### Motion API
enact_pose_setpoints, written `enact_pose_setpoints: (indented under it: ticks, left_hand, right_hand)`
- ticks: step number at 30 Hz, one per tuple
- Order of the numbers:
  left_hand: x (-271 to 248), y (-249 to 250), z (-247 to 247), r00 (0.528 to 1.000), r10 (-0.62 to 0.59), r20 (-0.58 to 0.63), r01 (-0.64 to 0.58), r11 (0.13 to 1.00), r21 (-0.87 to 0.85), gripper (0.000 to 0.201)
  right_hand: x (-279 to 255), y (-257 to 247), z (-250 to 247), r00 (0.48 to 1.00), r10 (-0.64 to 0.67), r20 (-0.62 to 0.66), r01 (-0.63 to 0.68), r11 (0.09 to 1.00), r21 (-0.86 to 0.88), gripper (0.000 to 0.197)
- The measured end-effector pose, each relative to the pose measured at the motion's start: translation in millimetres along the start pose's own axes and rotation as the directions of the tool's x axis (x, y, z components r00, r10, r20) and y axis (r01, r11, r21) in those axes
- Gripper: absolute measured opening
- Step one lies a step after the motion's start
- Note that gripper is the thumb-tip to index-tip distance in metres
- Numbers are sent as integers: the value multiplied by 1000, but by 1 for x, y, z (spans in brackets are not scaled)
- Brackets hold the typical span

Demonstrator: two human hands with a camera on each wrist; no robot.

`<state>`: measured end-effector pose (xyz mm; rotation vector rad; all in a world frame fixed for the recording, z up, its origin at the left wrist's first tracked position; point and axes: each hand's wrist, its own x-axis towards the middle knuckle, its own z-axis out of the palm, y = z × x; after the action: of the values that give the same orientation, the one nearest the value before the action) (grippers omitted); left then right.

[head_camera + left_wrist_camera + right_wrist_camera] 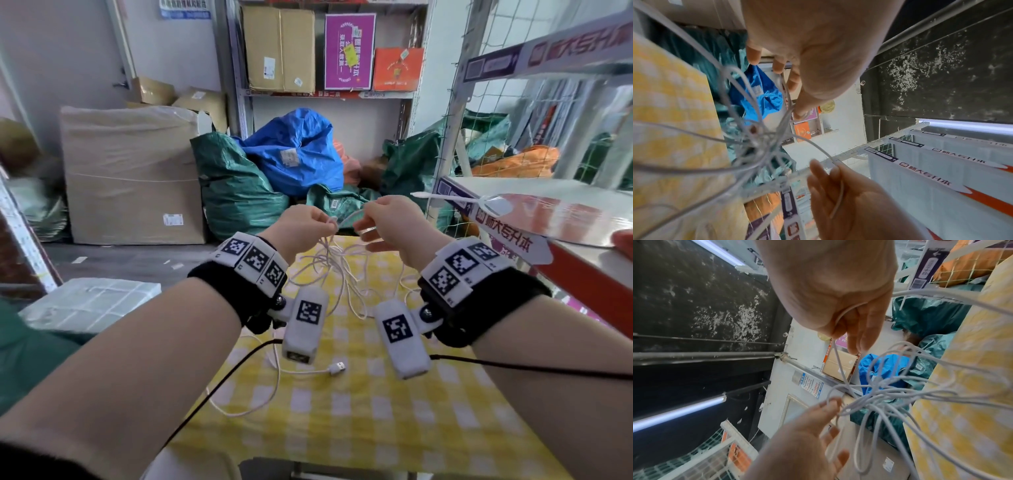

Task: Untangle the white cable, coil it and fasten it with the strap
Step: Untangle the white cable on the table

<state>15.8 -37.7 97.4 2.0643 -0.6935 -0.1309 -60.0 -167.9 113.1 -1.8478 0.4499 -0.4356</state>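
The white cable (342,274) hangs as a loose tangle above the yellow checked table (394,428). Its USB plug (337,367) lies on the cloth. My left hand (325,222) and right hand (363,228) are raised close together, each pinching a strand, with a short stretch of cable between them. In the left wrist view the left hand (795,112) pinches a strand above the knot (760,142). In the right wrist view the cable (844,311) runs through the right hand (849,337). A white strap (455,199) lies on the shelf at the right.
A metal shelf (565,246) with a red and white sign juts in close on the right. Green and blue sacks (294,150) and cardboard boxes (133,174) stand behind the table. Black wires (219,380) cross the cloth. A white foam box (89,301) sits at the left.
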Motion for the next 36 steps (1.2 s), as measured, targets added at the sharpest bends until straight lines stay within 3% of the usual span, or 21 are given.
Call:
enact_pose_setpoints:
  ticks: [3, 6, 10, 14, 16, 17, 19, 21, 22, 24, 26, 28, 30, 32, 34, 36]
  left_hand:
    - [3, -9, -8, 994, -5, -105, 10, 999, 47, 12]
    - [5, -22, -15, 986, -112, -124, 118, 992, 42, 19]
    - [1, -34, -16, 942, -336, -1, 310, 871, -381, 31]
    - [5, -52, -23, 886, -462, -32, 383, 771, -509, 28]
    - [6, -67, -31, 859, -508, -67, 371, 707, -603, 26]
    - [5, -73, -35, 846, -529, -67, 371, 674, -639, 26]
    - [6, -83, -42, 820, -568, -68, 370, 618, -693, 25]
    - [6, -85, -45, 796, -599, -87, 365, 590, -720, 26]
    - [6, -84, -46, 790, -604, -107, 361, 599, -715, 28]
    - [8, -80, -47, 790, -590, -167, 341, 648, -681, 31]
    - [10, -79, -49, 789, -574, -221, 334, 701, -630, 33]
    - [12, -82, -55, 786, -564, -253, 366, 755, -544, 33]
    - [14, -84, -60, 809, -521, -273, 405, 830, -384, 24]
    - [14, -82, -62, 850, -436, -295, 412, 900, -143, 30]
    - [10, -72, -57, 881, -314, -353, 386, 910, 152, 37]
    - [5, -53, -45, 927, -158, -339, 261, 922, 286, 36]
  right_hand:
    - [4, 1, -8, 997, 58, -56, -49, 987, 150, 20]
    - [6, 1, -16, 996, 58, -69, -28, 927, 375, 18]
    - [6, 1, -18, 999, 38, 30, -48, 702, 711, 31]
    - [6, 0, -27, 999, 46, 28, -48, 519, 854, 35]
    - [7, -1, -36, 996, 90, -10, -35, 477, 878, 39]
    - [7, -2, -39, 994, 109, -28, -32, 517, 856, 40]
    - [7, -1, -43, 994, 89, -63, -22, 731, 682, 39]
    - [4, 3, -41, 998, -25, -57, 39, 966, 256, 34]
    - [1, 5, -38, 996, -89, -29, 89, 996, 9, 31]
    - [-4, 9, -33, 980, -186, 77, 201, 897, -394, 36]
    - [-9, 11, -26, 960, -148, 239, 274, 681, -679, 36]
    - [-14, 12, -20, 942, -42, 332, 306, 506, -806, 28]
    - [-15, 13, -16, 929, 1, 369, 332, 436, -837, 22]
    - [-16, 11, -13, 921, -42, 387, 366, 435, -823, 21]
    - [-17, 7, -11, 921, -120, 371, 374, 535, -757, 19]
    - [-17, 3, -9, 929, -177, 324, 357, 651, -669, 22]
